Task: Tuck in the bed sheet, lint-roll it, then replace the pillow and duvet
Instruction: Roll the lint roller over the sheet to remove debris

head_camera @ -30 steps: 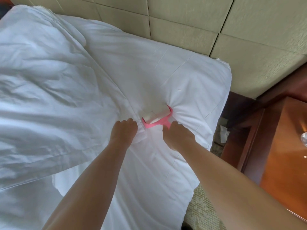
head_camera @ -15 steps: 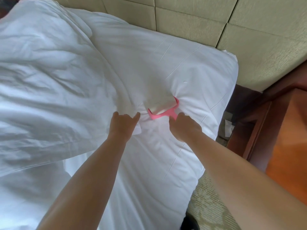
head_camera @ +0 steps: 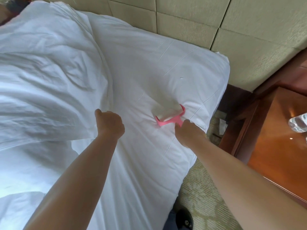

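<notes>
Head view over a bed's right-hand corner at the headboard end: a person's right hand (head_camera: 188,133) grips the handle of a pink lint roller (head_camera: 167,115), fingers curled round it, pressing the white roll into the bed sheet (head_camera: 149,67) near the bed's right edge. The sheet dimples and creases around the roll. The left hand (head_camera: 110,124) is clenched in a fist at the edge of the white duvet (head_camera: 43,80), beside the roller; whether its fingers pinch the duvet's hem or merely rest against it cannot be told. The duvet lies rumpled and pushed to the bed's left side, its hem running from the headboard end down to the left hand, leaving the sheet bare across the right part of the mattress. A padded beige headboard (head_camera: 191,19) borders the far edge. Just beyond the bed's right edge stands a wooden nightstand (head_camera: 274,138), with a clear bottle (head_camera: 298,124) on its top at the frame's right edge, contents unclear
</notes>
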`<control>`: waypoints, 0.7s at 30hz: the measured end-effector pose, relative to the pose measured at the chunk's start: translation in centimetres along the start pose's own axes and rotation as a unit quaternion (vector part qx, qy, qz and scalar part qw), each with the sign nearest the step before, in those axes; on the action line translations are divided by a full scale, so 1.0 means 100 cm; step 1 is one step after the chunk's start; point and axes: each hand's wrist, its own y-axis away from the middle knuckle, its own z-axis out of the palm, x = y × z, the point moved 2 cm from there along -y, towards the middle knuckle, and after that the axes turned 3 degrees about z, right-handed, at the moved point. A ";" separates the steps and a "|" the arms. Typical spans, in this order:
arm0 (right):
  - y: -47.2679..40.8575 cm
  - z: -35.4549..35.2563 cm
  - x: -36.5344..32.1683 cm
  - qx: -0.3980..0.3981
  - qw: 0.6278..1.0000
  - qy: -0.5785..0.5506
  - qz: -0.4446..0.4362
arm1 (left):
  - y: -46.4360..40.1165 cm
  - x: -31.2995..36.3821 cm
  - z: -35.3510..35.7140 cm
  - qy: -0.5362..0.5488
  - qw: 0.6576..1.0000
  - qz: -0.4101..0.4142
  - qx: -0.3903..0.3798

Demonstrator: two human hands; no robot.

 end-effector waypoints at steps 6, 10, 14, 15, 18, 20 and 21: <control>-0.001 -0.001 -0.004 0.004 1.000 0.007 0.002 | 0.001 0.005 -0.007 -0.055 0.998 -0.002 0.036; -0.010 -0.002 -0.008 0.007 1.000 0.019 0.000 | 0.003 -0.004 -0.010 -0.076 0.997 0.002 -0.016; -0.024 -0.002 -0.017 0.003 1.000 0.016 -0.003 | -0.002 -0.004 0.001 -0.072 0.997 -0.003 -0.023; -0.028 -0.002 -0.020 0.002 1.000 0.016 -0.003 | -0.004 -0.001 0.004 -0.068 0.998 0.001 -0.014; -0.038 -0.005 -0.026 0.002 1.000 0.016 -0.010 | -0.014 0.008 0.009 -0.082 0.997 0.005 0.014; -0.044 -0.006 -0.031 -0.001 1.000 0.017 -0.014 | -0.020 0.012 0.010 -0.109 0.994 0.011 0.016; -0.046 -0.007 -0.033 -0.002 1.000 0.018 -0.013 | -0.022 0.013 0.009 -0.119 0.993 0.020 0.011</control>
